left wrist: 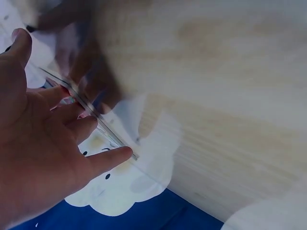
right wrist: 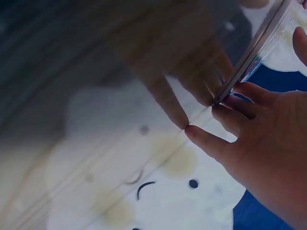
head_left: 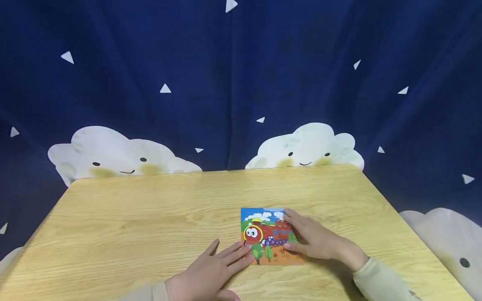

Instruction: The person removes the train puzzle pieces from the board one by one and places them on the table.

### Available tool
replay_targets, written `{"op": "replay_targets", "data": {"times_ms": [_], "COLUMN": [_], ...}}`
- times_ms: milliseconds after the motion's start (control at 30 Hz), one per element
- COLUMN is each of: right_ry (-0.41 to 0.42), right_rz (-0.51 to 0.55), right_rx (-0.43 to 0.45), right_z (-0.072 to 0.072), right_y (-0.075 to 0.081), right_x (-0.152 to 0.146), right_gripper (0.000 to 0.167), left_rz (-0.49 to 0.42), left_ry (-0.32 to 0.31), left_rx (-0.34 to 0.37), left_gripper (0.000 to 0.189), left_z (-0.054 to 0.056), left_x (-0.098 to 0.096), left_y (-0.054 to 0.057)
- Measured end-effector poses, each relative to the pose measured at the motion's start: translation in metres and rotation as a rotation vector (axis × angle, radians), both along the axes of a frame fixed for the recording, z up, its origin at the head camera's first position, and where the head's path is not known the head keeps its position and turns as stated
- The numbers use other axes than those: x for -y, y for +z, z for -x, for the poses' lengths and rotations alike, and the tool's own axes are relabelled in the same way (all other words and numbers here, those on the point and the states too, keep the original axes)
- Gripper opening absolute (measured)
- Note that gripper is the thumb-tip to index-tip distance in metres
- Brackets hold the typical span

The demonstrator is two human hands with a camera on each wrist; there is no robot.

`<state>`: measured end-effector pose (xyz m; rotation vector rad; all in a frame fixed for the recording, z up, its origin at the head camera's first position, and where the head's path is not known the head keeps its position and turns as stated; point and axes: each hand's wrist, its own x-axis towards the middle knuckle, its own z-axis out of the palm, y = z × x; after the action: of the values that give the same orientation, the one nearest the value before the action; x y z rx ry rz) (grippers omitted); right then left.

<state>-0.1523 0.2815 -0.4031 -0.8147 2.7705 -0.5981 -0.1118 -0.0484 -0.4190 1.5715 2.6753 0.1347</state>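
A flat square picture (head_left: 269, 238) of a red cartoon train with big eyes lies on the wooden table. From the left, the fingertips of my left hand (head_left: 211, 271), straight and spread, touch its lower left edge. My right hand (head_left: 320, 240) rests over its right edge, the thumb low and the other fingertips near the top right corner. In the left wrist view, the left hand (left wrist: 53, 139) reaches to the picture's thin edge (left wrist: 108, 132). The right wrist view shows the right hand (right wrist: 259, 129) with extended fingers at the edge and on the tabletop.
The light wooden table (head_left: 132, 225) extends around the picture. Behind it hangs a dark blue curtain (head_left: 211, 62) with white triangles and smiling clouds. The glossy tabletop mirrors the hands in both wrist views.
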Motion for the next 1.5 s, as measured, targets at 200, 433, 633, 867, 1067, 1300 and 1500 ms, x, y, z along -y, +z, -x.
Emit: {"op": "replay_targets", "data": {"times_ms": [200,433,633,867,1067,1300,1500], "right_ry": [0.049,0.095,0.144,0.192,0.187,0.171,0.160], "right_rz": [0.010,-0.003,-0.023,-0.040,-0.054,-0.030,0.001], "right_rx": [0.059,0.077,0.072,0.050,0.043,0.021,0.045], "right_z": [-0.005,-0.009,-0.014,-0.017,-0.021,-0.022,-0.019], "right_y": [0.002,0.001,0.000,0.002,0.004,0.002,0.001], "right_x": [0.018,0.035,0.048,0.058,0.062,0.065,0.063], "right_gripper": [0.081,0.082,0.082,0.082,0.081,0.078,0.072], "left_rz": [-0.004,-0.018,-0.039,-0.078,-0.060,-0.067,-0.057], "left_ry": [0.022,0.058,0.077,0.081,0.109,0.078,0.030], "left_rx": [-0.056,-0.039,-0.068,-0.142,0.043,-0.035,-0.056], "left_gripper": [0.073,0.067,0.062,0.060,0.061,0.060,0.057], "left_z": [-0.013,-0.025,-0.034,-0.044,-0.042,-0.041,-0.035], "left_x": [0.020,0.044,0.062,0.076,0.079,0.079,0.075], "left_y": [-0.006,-0.012,-0.018,-0.025,-0.026,-0.023,-0.011]}}
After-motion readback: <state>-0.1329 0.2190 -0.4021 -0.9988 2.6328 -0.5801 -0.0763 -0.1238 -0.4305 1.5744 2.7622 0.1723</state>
